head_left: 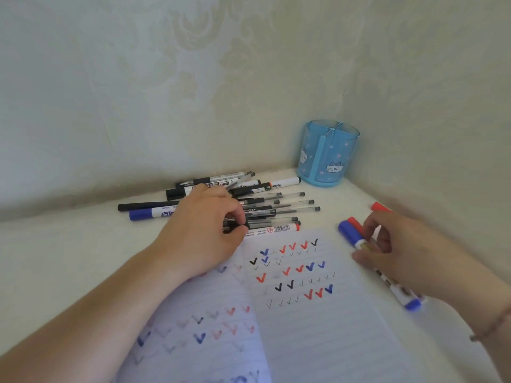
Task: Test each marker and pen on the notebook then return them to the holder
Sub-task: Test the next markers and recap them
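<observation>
While the left hand (206,230) lies palm down over the near edge of the pen pile (265,205), its forearm runs diagonally across the left page of the open notebook (290,327). Its thumb and forefinger are curled together on the dark end of a pen at the pile's front edge, just above the red-tipped marker (272,230) that lies along the notebook's top edge. Beyond the knuckles the other pens and markers fan out, a blue-capped marker (149,214) jutting to the left of the wrist.

The right hand (398,252) is blurred and hangs off the notebook's right side, wrist bent, fingers curled downward. Its fingertips meet on the barrel of a blue marker (349,233) lying just beside a red marker (356,223); whether it truly pinches or only touches, I cannot tell. Under the palm another marker's blue end (412,304) sticks out toward the wrist, which wears a thin bracelet (490,327).

Far past both hands, the blue holder (327,153) stands in the corner, no pens showing above its rim.
</observation>
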Motion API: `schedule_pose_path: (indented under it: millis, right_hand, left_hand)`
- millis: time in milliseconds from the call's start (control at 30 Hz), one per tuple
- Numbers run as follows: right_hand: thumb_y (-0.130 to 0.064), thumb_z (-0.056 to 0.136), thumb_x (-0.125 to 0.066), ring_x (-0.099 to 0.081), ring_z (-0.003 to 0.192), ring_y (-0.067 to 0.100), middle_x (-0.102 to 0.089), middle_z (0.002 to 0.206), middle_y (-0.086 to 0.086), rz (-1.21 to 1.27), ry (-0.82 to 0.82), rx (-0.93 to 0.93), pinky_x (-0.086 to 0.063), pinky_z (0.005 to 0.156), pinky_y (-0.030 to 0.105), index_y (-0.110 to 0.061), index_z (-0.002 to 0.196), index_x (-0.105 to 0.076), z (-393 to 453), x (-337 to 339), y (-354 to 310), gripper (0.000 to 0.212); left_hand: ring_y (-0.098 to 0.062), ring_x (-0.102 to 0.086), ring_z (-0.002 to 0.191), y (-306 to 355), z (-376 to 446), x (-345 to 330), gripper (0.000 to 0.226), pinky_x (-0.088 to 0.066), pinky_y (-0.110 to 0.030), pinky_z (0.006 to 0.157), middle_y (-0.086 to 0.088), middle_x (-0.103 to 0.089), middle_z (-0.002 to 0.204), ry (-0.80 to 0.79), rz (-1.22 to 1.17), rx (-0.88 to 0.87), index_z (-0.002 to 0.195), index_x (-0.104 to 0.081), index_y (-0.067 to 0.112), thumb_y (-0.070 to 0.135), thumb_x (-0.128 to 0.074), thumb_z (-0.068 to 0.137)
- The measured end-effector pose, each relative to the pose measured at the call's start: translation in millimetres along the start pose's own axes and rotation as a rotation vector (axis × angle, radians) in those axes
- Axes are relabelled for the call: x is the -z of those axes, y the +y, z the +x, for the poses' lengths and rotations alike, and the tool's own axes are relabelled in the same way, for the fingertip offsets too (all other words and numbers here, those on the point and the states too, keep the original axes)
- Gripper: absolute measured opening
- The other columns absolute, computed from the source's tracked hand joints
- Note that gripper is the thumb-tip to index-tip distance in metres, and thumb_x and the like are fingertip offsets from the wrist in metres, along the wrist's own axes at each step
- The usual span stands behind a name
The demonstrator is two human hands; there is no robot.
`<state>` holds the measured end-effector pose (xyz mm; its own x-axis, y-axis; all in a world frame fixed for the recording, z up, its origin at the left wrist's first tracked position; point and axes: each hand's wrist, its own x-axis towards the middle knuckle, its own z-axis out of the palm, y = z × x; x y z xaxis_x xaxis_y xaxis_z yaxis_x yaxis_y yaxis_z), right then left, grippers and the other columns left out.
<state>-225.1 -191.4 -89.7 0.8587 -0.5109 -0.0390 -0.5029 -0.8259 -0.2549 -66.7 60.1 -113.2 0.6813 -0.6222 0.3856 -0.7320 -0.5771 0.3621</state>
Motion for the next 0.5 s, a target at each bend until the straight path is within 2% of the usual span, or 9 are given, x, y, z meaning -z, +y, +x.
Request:
schedule_pose_path:
  millis: [67,133,200,267,367,433,500]
  right_hand:
    - [-0.047,0.076,-0.07,-0.065,0.064,0.016,-0.057,0.072,-0.013,-0.018,0.039,-0.063,-0.057,0.059,0.037,-0.033,0.083,-0.052,6.6,4.2,14.0,0.024]
    - [-0.047,0.075,-0.071,-0.064,0.063,0.02,-0.059,0.08,-0.008,-0.062,0.091,-0.115,-0.057,0.057,0.037,-0.033,0.081,-0.051,13.4,8.5,26.3,0.025]
    - [-0.046,0.073,-0.072,-0.062,0.068,0.022,-0.06,0.084,-0.004,-0.106,0.129,-0.132,-0.056,0.062,0.039,-0.035,0.078,-0.049,18.3,8.3,34.6,0.026]
    - [-0.047,0.072,-0.073,-0.06,0.072,0.022,-0.06,0.083,-0.005,-0.127,0.136,-0.127,-0.055,0.067,0.039,-0.035,0.077,-0.048,19.1,6.3,37.5,0.029]
    - [-0.054,0.074,-0.066,-0.061,0.069,0.021,-0.059,0.079,-0.008,-0.084,0.224,-0.109,-0.053,0.059,0.034,-0.033,0.08,-0.051,14.2,8.2,27.7,0.026]
    - [-0.055,0.075,-0.062,-0.058,0.07,0.019,-0.059,0.076,-0.011,0.06,0.339,0.007,-0.05,0.06,0.033,-0.034,0.082,-0.056,7.3,5.5,11.3,0.023]
    - [-0.053,0.076,-0.062,-0.057,0.071,0.013,-0.058,0.074,-0.014,0.198,0.359,0.191,-0.049,0.065,0.034,-0.037,0.085,-0.059,-3.6,-1.7,-11.4,0.019]
  left_hand:
    - [-0.014,-0.048,0.095,0.3,0.0,0.1,0.004,-0.041,-0.033,0.089,0.015,-0.06,0.089,-0.004,0.005,-0.015,0.079,-0.068,0.033,0.036,-0.07,0.08]
    - [-0.015,-0.049,0.093,0.3,-0.3,1.3,0.007,-0.044,-0.037,0.087,0.015,-0.061,0.087,-0.016,0.003,-0.017,0.079,-0.07,0.033,0.039,-0.071,0.078]
    - [-0.014,-0.049,0.092,0.6,-0.4,2.7,0.015,-0.043,-0.038,0.086,0.016,-0.061,0.087,-0.029,0.025,-0.016,0.081,-0.071,0.034,0.048,-0.068,0.074]
    - [-0.012,-0.045,0.09,1.9,-0.4,3.3,0.013,-0.039,-0.037,0.086,0.018,-0.061,0.087,-0.032,0.062,-0.022,0.081,-0.072,0.037,0.048,-0.069,0.076]
    - [-0.012,-0.043,0.09,3.5,-1.1,1.2,0.007,-0.036,-0.035,0.084,0.018,-0.061,0.086,-0.035,0.064,-0.021,0.078,-0.07,0.036,0.043,-0.07,0.08]
    - [-0.01,-0.041,0.091,3.2,-1.3,-2.4,0.008,-0.033,-0.033,0.084,0.018,-0.058,0.086,-0.038,0.046,-0.021,0.078,-0.065,0.035,0.04,-0.069,0.082]
    - [-0.008,-0.039,0.094,3.8,-1.6,-4.8,0.007,-0.03,-0.03,0.087,0.018,-0.054,0.087,-0.056,0.015,-0.013,0.082,-0.061,0.034,0.038,-0.066,0.085]
